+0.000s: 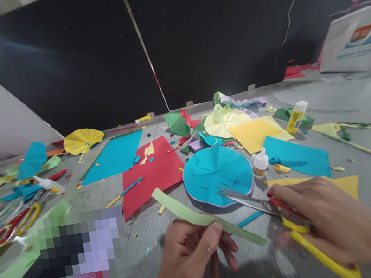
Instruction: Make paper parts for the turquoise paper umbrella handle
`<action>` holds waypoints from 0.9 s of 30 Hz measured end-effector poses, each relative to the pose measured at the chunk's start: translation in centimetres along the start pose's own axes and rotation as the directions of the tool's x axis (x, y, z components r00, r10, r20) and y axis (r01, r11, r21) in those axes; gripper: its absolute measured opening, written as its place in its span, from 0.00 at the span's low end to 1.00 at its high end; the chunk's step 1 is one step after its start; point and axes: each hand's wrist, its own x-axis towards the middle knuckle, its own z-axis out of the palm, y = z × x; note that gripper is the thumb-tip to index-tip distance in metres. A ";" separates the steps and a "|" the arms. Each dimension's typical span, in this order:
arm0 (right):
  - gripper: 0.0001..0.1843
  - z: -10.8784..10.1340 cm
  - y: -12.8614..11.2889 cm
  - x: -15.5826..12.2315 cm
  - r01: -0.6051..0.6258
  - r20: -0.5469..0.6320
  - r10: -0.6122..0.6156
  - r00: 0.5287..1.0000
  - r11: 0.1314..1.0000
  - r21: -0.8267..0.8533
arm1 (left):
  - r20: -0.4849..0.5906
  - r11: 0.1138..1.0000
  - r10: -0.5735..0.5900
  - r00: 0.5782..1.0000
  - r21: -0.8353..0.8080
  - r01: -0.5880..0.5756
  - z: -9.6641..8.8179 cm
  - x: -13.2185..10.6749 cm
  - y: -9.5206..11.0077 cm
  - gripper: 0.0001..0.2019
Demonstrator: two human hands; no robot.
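A narrow light green paper strip (pixel 179 210) is pinched between the thumb and fingers of my left hand (pixel 196 252), which is low in the middle of the view. My right hand (pixel 323 211) grips a pair of scissors (pixel 251 201) with red and yellow handles. Their blades point left, slightly apart, over the edge of a round blue pleated paper disc (pixel 214 167). The strip is apart from the blades. A small white glue bottle (pixel 260 163) stands beside the disc. Under my right hand lies a yellow sheet (pixel 349 182).
Coloured sheets, including a red one (pixel 152 175) and a blue one (pixel 114 155), lie around the table. A glue stick (pixel 297 116) stands at right. Other scissors (pixel 16 227) lie at left. A black panel (pixel 88 55) borders the back; a white bag (pixel 356 39) stands far right.
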 end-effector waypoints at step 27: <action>0.21 1.9 -1.0 0.4 -0.614 0.569 0.271 0.776 0.123 0.780 | -0.115 0.998 0.066 0.991 -0.002 -0.067 0.0 0.6 0.2 0.16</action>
